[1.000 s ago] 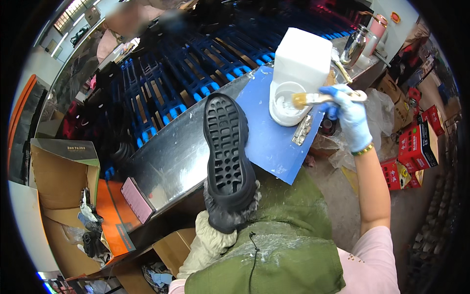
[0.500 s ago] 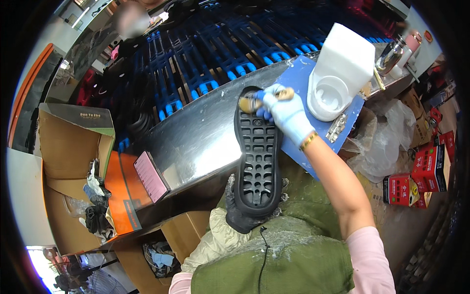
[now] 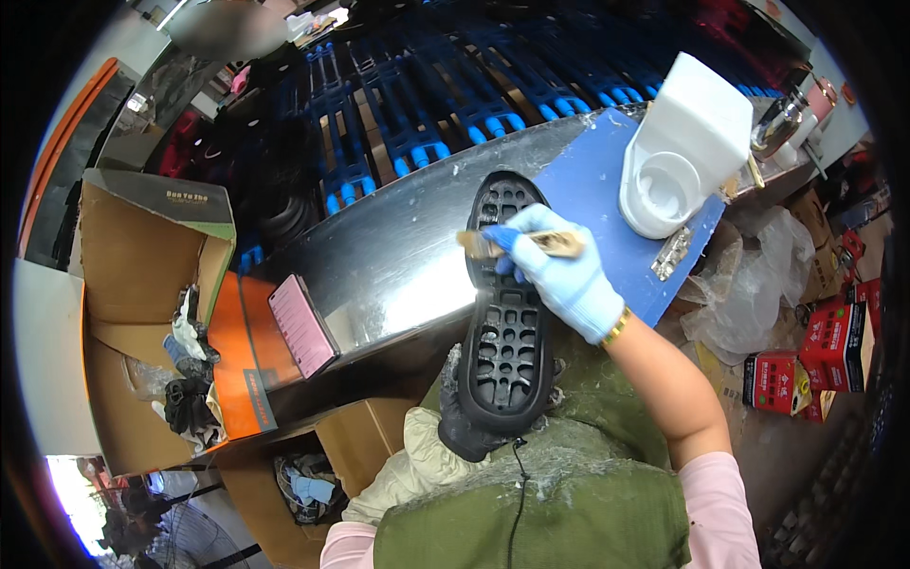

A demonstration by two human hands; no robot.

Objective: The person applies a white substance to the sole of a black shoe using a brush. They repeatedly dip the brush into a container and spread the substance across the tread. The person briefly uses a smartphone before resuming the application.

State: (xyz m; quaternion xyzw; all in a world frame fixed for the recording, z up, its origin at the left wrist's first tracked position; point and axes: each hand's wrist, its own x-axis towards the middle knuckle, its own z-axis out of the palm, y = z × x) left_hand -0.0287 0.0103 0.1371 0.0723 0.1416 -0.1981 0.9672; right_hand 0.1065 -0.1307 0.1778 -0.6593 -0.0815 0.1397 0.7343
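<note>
A black shoe sole stands lengthwise before me, its gridded inner side facing up. My left hand, in a dark glove, grips the heel end from below; most of its fingers are behind the sole. My right hand, in a pale blue glove with darker blue fingertips, is closed on a brush with a wooden handle. The bristles lie over the left edge of the sole, around its middle-upper part; whether they touch it I cannot tell. To the right, a white dispenser with a round cup rests on a blue sheet.
A metal bench runs behind the sole, with a pink-screened phone propped at its front. An open cardboard box holding gloves is at left. Blue-tipped racks line the back. Plastic bags and red boxes lie at right.
My right hand has moved the brush down toward me and a little left along the sole, from near the toe to the left edge. My left hand keeps its hold. The whole view has shifted slightly.
</note>
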